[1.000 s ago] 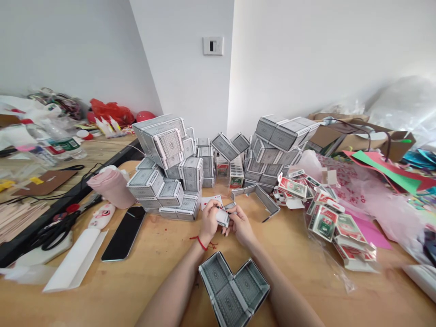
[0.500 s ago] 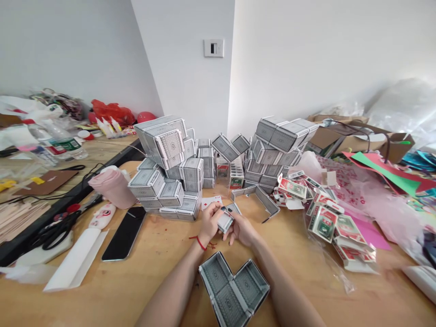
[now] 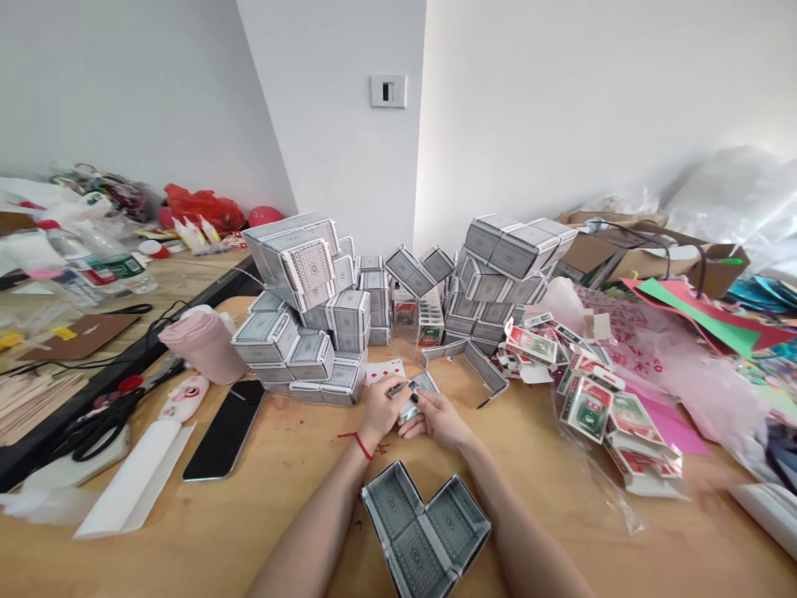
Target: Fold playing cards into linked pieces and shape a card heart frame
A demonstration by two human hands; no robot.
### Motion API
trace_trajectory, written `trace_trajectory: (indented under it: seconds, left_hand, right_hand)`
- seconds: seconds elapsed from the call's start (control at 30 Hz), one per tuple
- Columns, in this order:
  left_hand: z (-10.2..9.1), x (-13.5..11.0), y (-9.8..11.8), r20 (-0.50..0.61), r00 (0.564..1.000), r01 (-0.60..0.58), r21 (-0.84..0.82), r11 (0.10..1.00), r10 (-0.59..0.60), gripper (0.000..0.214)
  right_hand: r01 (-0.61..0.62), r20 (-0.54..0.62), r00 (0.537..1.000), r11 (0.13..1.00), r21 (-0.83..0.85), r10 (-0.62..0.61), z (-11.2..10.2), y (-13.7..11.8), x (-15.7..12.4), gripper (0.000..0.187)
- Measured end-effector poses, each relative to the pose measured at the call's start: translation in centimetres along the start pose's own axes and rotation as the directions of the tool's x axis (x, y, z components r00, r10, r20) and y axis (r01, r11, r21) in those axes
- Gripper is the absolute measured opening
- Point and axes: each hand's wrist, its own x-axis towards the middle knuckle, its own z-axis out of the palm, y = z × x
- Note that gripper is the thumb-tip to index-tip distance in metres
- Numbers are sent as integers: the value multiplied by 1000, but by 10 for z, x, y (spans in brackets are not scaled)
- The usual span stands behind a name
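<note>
Wood tbl (image 3: 290, 453), rect. card (image 3: 407, 412) btwn hands (image 3: 381, 409)

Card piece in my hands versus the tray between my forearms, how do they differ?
Your left hand and right hand hold the piece; the tray lies on the table. The piece is small and partly covered; the tray is larger, with three patterned panels and raised walls showing.

At lower centre the open box (image 3: 427, 531) has ornate grey pattern, and at left the phone (image 3: 224, 430) is black.
</note>
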Motion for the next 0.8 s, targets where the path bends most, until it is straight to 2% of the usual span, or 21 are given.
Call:
trace_trajectory:
  seconds: [0.1, 0.2, 0.47, 0.6, 0.8]
  left_hand:
    - [2, 0, 5, 42, 999, 23, 23, 999, -24, 16]
    - [4, 0, 8, 38, 998, 59, 20, 998, -59, 14]
    - [4, 3, 1, 42, 991, 128, -56, 990, -125, 16]
    - [5, 4, -1, 46, 986, 166, -101, 981, -162, 19]
    - [8, 5, -2, 2, 990, 143, -99, 985, -143, 19]
  right_hand:
    - [23, -20, 999, 998, -51, -24, -2, 6, 4, 24]
    - [42, -5, 999, 996, -83, -42, -5, 12, 7, 28]
    - [102, -8, 995, 983, -153, -104, -4, 15, 8, 38]
    - [102, -37, 993, 977, -186, -110, -3, 16, 8, 36]
    - [95, -103, 988, 974, -206, -118, 2, 15, 7, 29]
